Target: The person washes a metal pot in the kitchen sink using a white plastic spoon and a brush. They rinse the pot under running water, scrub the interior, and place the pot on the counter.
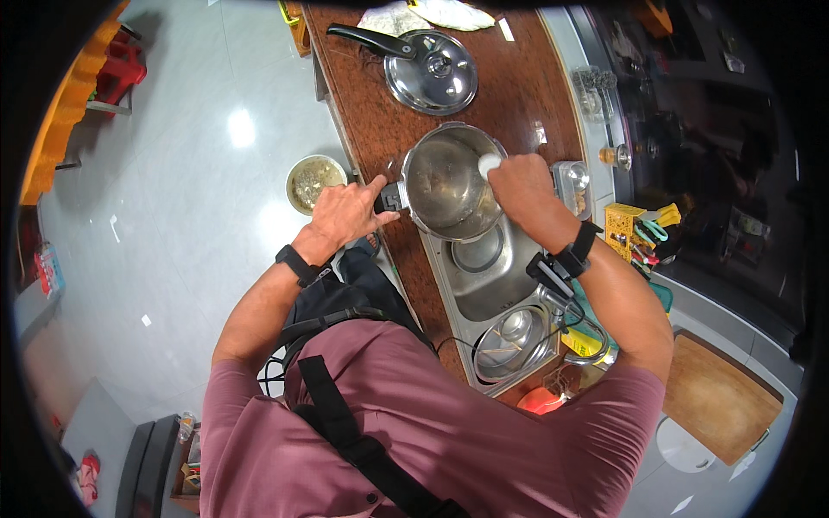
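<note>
A steel pressure cooker pot [447, 184] stands at the sink's far end, its mouth facing up. Stains and a little wetness show on its bottom. My left hand [346, 210] grips the pot's black handle [390, 197], thumb and index finger spread along its sides. Over the right side of the rim, my right hand [528, 191] is closed around a small white object [490, 165]; whether it is a scrubber or a utensil cannot be told. The steel lid [432, 74] with its long black handle lies on the brown stone counter [518, 78] beyond the pot.
Below the pot is a steel sink [495, 285], with a basin holding bowls [511, 346] nearer me. The faucet [592, 330] and yellow utensil holder [618, 223] stand right. A bucket [316, 184] with murky contents is on the left floor. A wooden cutting board [722, 395] leans far right.
</note>
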A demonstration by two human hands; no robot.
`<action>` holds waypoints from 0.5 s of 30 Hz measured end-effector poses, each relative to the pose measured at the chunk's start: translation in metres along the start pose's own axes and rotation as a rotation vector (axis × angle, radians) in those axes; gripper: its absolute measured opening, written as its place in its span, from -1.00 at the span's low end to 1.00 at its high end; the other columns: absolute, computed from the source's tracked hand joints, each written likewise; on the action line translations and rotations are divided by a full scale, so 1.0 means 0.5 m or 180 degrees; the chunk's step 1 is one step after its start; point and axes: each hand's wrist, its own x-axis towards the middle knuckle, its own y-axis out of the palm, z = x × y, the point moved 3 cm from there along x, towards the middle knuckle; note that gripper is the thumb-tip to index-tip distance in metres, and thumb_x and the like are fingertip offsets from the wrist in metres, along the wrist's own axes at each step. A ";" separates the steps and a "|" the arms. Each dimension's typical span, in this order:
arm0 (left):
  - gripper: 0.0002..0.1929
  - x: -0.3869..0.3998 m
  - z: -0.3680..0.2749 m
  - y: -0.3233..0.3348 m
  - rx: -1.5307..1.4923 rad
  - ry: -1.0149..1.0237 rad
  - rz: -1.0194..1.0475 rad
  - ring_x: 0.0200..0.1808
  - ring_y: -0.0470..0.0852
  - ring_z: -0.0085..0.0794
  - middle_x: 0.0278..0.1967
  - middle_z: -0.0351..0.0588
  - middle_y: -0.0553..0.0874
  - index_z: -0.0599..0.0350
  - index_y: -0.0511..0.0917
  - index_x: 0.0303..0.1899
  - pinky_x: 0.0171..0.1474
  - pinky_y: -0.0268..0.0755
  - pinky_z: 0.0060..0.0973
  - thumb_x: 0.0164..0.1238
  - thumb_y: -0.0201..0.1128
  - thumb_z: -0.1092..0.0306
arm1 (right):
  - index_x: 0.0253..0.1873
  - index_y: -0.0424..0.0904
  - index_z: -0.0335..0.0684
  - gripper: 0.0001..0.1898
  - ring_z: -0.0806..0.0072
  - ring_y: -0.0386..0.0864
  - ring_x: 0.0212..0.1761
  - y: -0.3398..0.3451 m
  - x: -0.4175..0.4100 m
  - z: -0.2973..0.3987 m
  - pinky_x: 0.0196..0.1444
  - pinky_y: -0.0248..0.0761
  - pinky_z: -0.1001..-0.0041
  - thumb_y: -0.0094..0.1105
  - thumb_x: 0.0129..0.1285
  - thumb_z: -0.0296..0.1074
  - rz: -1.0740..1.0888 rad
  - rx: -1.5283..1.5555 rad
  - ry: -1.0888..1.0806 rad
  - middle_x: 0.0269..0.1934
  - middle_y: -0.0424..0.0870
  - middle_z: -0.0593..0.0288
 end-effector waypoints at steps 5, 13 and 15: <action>-0.38 -0.008 -0.002 0.017 0.0002 -0.0147 -0.0031 -0.34 0.81 0.07 -0.45 0.13 0.78 0.06 0.54 0.14 -0.29 0.65 -0.05 0.34 0.36 -0.27 | -0.24 0.84 0.03 -0.83 0.30 0.82 -0.02 0.071 0.017 0.063 -0.12 0.57 0.33 0.22 0.34 -0.28 0.0436 0.0116 0.0197 -0.21 0.86 0.22; -0.40 -0.027 -0.015 0.043 -0.0259 -0.0256 -0.0022 -0.32 0.81 0.13 -0.44 0.18 0.78 0.12 0.51 0.11 -0.29 0.66 -0.05 0.36 0.38 -0.22 | -0.04 0.79 -0.19 -0.75 0.01 0.80 -0.15 0.064 0.005 0.109 -0.12 0.63 0.02 0.10 0.34 -0.39 0.0464 0.1719 -0.0070 -0.12 0.80 -0.09; -0.39 -0.029 -0.017 0.043 -0.0249 -0.0225 -0.0120 -0.34 0.80 0.13 -0.47 0.18 0.76 0.12 0.52 0.11 -0.29 0.65 -0.03 0.35 0.38 -0.22 | -0.03 0.77 -0.16 -0.77 0.04 0.80 -0.25 0.026 0.003 0.090 -0.20 0.64 0.06 0.13 0.33 -0.41 -0.0204 0.1330 -0.0335 -0.12 0.78 -0.10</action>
